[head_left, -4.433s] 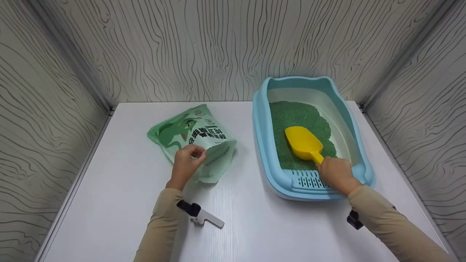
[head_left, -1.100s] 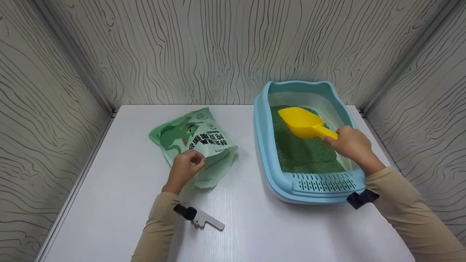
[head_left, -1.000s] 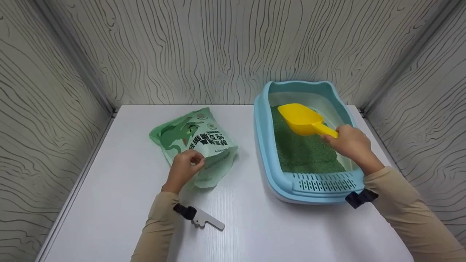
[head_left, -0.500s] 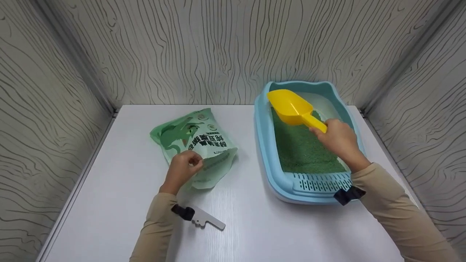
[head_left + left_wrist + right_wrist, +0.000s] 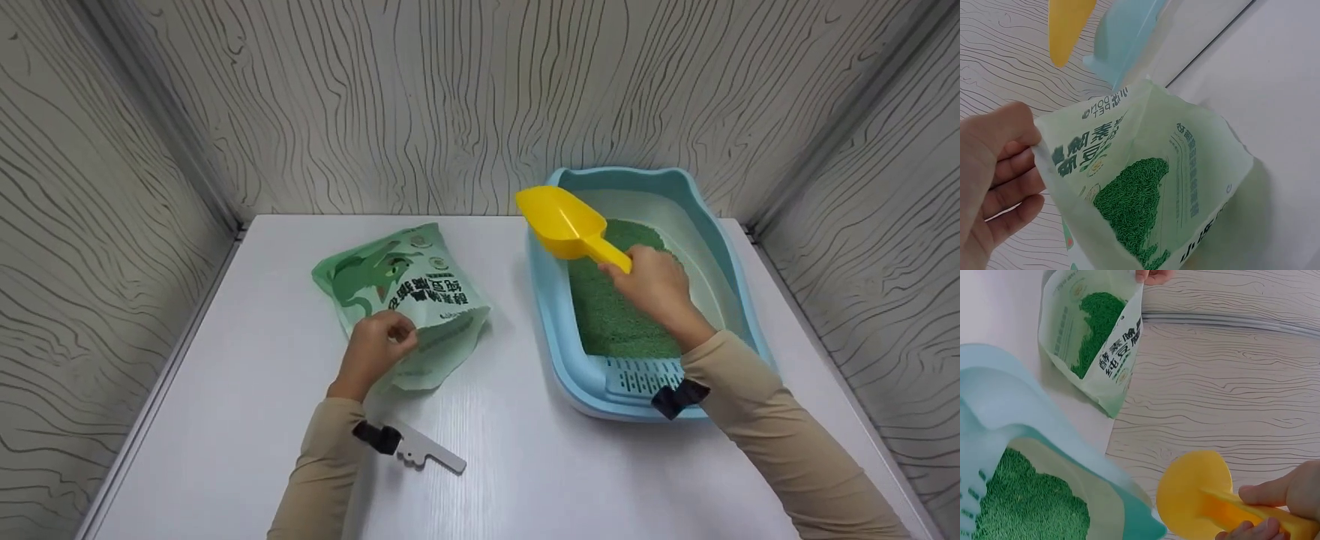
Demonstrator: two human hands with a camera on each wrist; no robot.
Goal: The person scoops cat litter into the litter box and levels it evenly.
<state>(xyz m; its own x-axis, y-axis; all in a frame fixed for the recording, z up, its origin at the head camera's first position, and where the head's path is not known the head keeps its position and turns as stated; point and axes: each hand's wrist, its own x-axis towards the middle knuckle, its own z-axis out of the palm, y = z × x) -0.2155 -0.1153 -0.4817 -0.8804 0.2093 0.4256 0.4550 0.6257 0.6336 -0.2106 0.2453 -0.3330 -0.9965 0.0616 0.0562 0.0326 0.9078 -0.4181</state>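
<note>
My left hand pinches the opened edge of a green cat litter bag that lies on the table at left. Green pellets show inside the bag in the left wrist view. My right hand grips the handle of a yellow scoop. The scoop is raised, its bowl above the left rim of a blue litter box and its tip pointing up and left. No pellets show in the bowl in the head view. A bed of green litter covers much of the box floor.
A flat grey-white tool with a bumpy edge lies on the white table beside my left wrist. Wood-grain walls stand behind and on both sides. The box has a slotted step at its near end.
My right hand has lifted the scoop from the litter and carried it left, from inside the box to over its left rim. My left hand stays at the bag's edge.
</note>
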